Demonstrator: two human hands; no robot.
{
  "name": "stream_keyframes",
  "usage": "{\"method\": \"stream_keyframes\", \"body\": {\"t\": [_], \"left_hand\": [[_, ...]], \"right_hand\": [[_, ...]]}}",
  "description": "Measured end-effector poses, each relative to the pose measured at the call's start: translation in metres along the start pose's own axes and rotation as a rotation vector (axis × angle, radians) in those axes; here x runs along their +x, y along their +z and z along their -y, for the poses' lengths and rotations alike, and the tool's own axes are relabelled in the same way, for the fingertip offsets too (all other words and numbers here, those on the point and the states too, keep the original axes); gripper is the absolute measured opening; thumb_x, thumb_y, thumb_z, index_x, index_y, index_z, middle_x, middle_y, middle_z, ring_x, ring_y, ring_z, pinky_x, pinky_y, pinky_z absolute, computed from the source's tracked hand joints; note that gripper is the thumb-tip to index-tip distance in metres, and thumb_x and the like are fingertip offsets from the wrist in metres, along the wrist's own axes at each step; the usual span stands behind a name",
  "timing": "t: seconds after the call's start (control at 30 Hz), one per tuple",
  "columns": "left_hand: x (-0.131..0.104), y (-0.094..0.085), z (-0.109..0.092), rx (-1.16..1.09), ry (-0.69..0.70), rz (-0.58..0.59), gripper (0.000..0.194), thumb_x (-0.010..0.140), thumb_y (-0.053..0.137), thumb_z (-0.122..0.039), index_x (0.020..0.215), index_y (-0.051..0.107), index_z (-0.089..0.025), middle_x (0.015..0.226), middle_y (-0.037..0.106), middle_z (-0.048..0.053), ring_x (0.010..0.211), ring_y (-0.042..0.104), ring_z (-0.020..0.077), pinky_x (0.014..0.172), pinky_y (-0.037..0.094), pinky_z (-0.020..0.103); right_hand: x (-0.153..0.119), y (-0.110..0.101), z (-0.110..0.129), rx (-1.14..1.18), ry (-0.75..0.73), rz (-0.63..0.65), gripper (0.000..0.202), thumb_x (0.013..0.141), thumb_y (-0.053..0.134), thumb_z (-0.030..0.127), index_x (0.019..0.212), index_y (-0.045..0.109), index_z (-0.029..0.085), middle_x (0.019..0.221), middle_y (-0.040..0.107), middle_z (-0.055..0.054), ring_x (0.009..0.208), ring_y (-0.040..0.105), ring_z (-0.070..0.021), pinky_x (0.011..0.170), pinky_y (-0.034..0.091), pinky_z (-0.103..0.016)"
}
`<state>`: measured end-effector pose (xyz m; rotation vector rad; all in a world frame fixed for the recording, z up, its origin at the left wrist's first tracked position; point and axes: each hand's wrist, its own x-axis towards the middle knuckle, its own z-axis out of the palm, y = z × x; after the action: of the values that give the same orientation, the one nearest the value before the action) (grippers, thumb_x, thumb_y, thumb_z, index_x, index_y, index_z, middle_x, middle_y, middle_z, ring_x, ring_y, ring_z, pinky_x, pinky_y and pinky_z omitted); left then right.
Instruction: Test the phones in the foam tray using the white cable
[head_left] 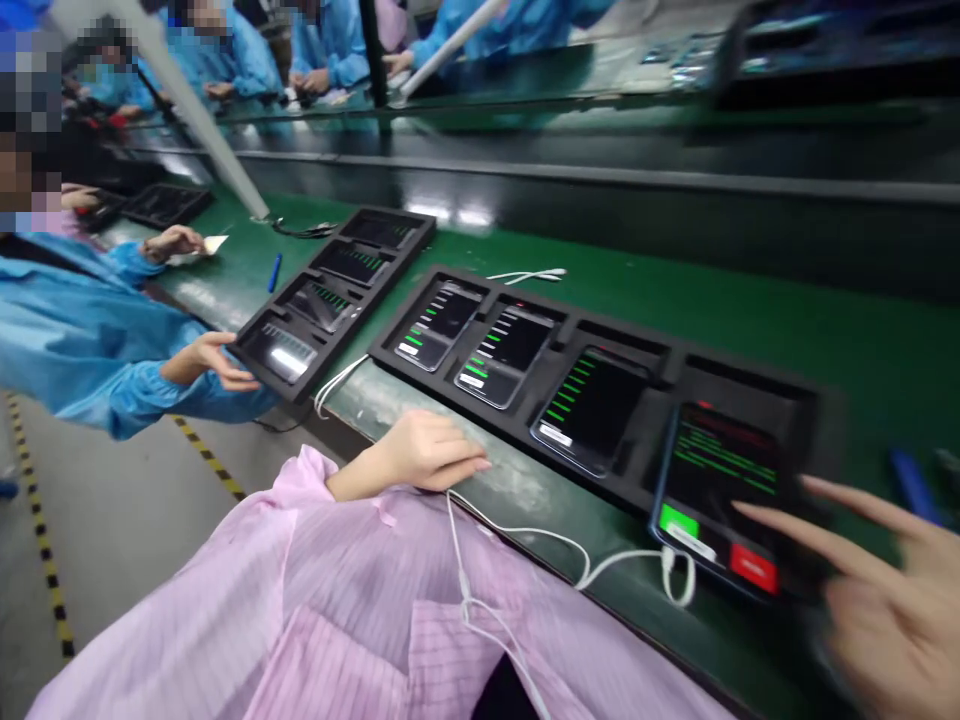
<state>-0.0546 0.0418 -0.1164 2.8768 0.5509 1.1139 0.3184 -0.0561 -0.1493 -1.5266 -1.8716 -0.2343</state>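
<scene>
A black foam tray lies before me with several smartphones in its slots. The nearest smartphone rests tilted on the tray's right end and shows green text, a green button and a red button. Over its screen hovers my right hand, slightly blurred, index finger stretched out; whether the fingertip touches the glass I cannot tell. A white cable runs to that phone's lower edge. My left hand lies loosely on the bench edge left of the cable, fingers extended and holding nothing.
To the left a co-worker's hand touches a second tray of phones. Another white cable lies behind my tray. Blue pens are on the green bench. A slanted white post stands at back left.
</scene>
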Motion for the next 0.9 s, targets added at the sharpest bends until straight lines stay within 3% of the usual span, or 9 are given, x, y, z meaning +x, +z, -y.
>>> {"method": "stream_keyframes", "body": {"t": [0.1,0.17,0.27,0.4,0.53,0.67,0.77,0.9], "left_hand": [[0.013,0.005,-0.005,-0.086,0.042,0.013,0.03,0.101,0.053,-0.027,0.079,0.068,-0.016,0.058,0.066,-0.002,0.047,0.055,0.0084,0.048,0.039,0.024],[0.023,0.009,-0.011,-0.152,0.077,0.045,0.029,0.101,0.054,-0.027,0.078,0.068,-0.015,0.057,0.065,-0.002,0.047,0.055,0.0085,0.047,0.039,0.024],[0.039,0.015,-0.02,-0.211,0.118,0.126,0.033,0.102,0.052,-0.028,0.076,0.067,-0.014,0.055,0.063,-0.002,0.046,0.055,0.0089,0.046,0.037,0.025],[0.057,0.023,-0.034,-0.251,0.091,0.331,0.043,0.106,0.043,-0.035,0.077,0.068,-0.015,0.057,0.064,-0.001,0.051,0.06,0.0101,0.049,0.036,0.025],[0.077,0.036,-0.054,-0.285,-0.041,0.563,0.051,0.107,0.036,-0.041,0.08,0.07,-0.015,0.066,0.07,0.003,0.059,0.066,0.014,0.052,0.037,0.026],[0.101,0.05,-0.074,-0.314,-0.279,0.768,0.05,0.106,0.038,-0.043,0.082,0.072,-0.015,0.068,0.07,0.006,0.063,0.067,0.0171,0.057,0.04,0.026],[0.113,0.058,-0.084,-0.316,-0.439,0.828,0.05,0.105,0.043,-0.044,0.078,0.074,-0.014,0.068,0.07,0.007,0.062,0.066,0.0181,0.057,0.038,0.027],[0.116,0.065,-0.091,-0.376,-0.54,0.855,0.047,0.101,0.05,-0.043,0.075,0.075,-0.014,0.062,0.068,0.006,0.057,0.061,0.0159,0.056,0.035,0.027]], "right_hand": [[0.003,0.001,0.007,0.092,0.054,-0.028,0.05,0.099,0.031,0.057,0.103,0.079,0.043,0.115,0.068,-0.01,0.097,0.064,-0.0329,0.08,0.041,-0.052],[0.005,0.0,0.011,0.077,0.127,-0.001,0.066,0.1,0.024,0.063,0.087,0.081,0.032,0.12,0.067,-0.012,0.103,0.063,-0.033,0.084,0.04,-0.053],[0.005,-0.002,0.016,0.081,0.178,0.011,0.076,0.101,0.017,0.066,0.083,0.081,0.028,0.122,0.066,-0.012,0.107,0.061,-0.0313,0.087,0.041,-0.052],[0.0,-0.002,0.016,0.114,0.16,-0.007,0.071,0.104,0.02,0.06,0.084,0.081,0.029,0.126,0.065,-0.009,0.112,0.059,-0.031,0.088,0.04,-0.052],[-0.006,0.001,0.013,0.079,0.197,-0.017,0.065,0.104,0.023,0.056,0.086,0.081,0.032,0.127,0.064,-0.007,0.111,0.055,-0.0341,0.087,0.038,-0.057],[-0.011,0.004,0.011,-0.006,0.277,-0.002,0.061,0.105,0.024,0.051,0.099,0.081,0.03,0.13,0.061,-0.01,0.112,0.051,-0.0353,0.087,0.036,-0.057],[-0.012,0.004,0.014,-0.033,0.307,0.009,0.061,0.105,0.023,0.053,0.104,0.08,0.031,0.133,0.058,-0.01,0.113,0.049,-0.0349,0.088,0.034,-0.057],[-0.012,-0.001,0.02,-0.024,0.277,0.005,0.064,0.104,0.02,0.059,0.109,0.078,0.032,0.138,0.054,-0.009,0.116,0.047,-0.0353,0.09,0.034,-0.057]]}}
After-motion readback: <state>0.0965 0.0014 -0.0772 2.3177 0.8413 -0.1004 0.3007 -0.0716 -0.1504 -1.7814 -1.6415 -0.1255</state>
